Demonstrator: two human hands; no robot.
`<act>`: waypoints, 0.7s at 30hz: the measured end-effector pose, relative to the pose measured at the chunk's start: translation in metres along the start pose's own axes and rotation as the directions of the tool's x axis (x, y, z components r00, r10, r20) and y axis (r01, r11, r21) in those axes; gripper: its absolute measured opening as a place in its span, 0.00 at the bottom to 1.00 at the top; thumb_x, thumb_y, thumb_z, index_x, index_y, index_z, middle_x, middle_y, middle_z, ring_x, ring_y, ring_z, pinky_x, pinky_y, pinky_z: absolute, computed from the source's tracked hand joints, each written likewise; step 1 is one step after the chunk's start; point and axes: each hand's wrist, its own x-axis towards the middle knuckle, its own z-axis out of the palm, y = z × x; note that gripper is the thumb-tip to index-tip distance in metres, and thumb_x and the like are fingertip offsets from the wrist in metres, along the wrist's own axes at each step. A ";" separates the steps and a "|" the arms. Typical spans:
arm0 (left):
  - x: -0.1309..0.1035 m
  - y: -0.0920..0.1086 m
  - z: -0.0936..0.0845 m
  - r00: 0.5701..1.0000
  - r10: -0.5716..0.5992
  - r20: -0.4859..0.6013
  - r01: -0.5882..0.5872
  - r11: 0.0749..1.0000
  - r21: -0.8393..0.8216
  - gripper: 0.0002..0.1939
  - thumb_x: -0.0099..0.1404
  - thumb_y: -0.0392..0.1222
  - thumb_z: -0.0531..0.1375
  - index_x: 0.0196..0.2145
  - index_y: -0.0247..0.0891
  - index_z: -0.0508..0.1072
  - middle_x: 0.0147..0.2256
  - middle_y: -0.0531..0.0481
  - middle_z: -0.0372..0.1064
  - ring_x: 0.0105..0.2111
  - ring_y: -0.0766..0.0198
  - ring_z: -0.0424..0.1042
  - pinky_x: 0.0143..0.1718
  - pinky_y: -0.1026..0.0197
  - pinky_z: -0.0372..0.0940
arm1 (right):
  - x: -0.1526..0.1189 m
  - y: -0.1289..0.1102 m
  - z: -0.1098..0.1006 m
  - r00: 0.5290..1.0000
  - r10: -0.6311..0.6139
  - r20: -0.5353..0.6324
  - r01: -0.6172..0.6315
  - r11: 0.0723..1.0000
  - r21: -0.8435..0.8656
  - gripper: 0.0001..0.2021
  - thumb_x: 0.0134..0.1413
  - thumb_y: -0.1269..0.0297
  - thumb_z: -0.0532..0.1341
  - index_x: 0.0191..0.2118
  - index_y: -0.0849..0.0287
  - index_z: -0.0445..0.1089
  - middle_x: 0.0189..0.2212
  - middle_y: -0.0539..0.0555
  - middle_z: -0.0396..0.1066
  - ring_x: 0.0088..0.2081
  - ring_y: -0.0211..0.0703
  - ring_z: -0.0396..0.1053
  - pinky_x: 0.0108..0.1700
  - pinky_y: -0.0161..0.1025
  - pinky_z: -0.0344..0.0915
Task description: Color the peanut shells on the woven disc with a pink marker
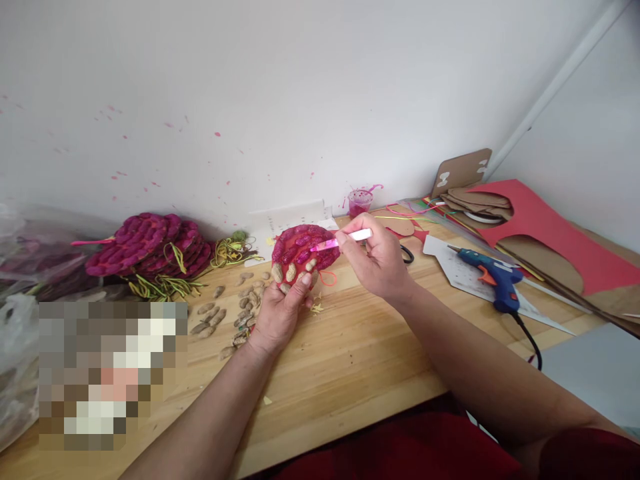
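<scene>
While the round disc of peanut shells (304,257) is held up above the wooden table (350,360), most of its face is already seen coloured in magenta. A few shells along the lower edge, near the thumb, are left in their natural beige colour, so the painting is judged to be almost finished but not complete.

The disc is gripped from below by the left hand (280,313), whose fingers are closed around its lower rim. A small paintbrush (343,241) with a white handle and a pink-stained front part is pinched between the fingers of the right hand (380,257), and its tip is laid on the upper right part of the disc.

Several finished magenta discs (150,243) are stacked to the left, near the wall. Unpainted loose peanuts (235,313) are scattered on the table just beside the left hand. A small cup of pink paint (360,200) is placed behind the disc, and a blue glue gun (493,277) is lying to the right, well apart.
</scene>
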 end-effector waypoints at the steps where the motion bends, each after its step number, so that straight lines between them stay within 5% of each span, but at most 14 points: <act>1: 0.000 0.001 0.001 1.000 0.000 0.001 0.000 1.000 -0.004 0.15 0.61 0.51 0.73 0.39 0.41 0.76 0.33 0.53 0.66 0.28 0.68 0.58 0.25 0.67 0.63 | 0.000 0.000 0.000 1.000 -0.007 0.003 0.007 1.000 0.013 0.07 0.66 0.61 0.62 0.36 0.55 0.67 0.26 0.47 0.66 0.27 0.37 0.61 0.31 0.39 0.59; 21: -0.002 0.007 0.006 0.999 -0.040 -0.005 0.040 0.997 -0.063 0.17 0.58 0.51 0.75 0.37 0.39 0.76 0.29 0.55 0.63 0.27 0.69 0.56 0.24 0.68 0.62 | -0.001 0.002 0.002 1.000 -0.001 0.011 0.001 1.000 0.022 0.07 0.66 0.59 0.62 0.36 0.54 0.67 0.27 0.48 0.66 0.30 0.40 0.64 0.34 0.40 0.61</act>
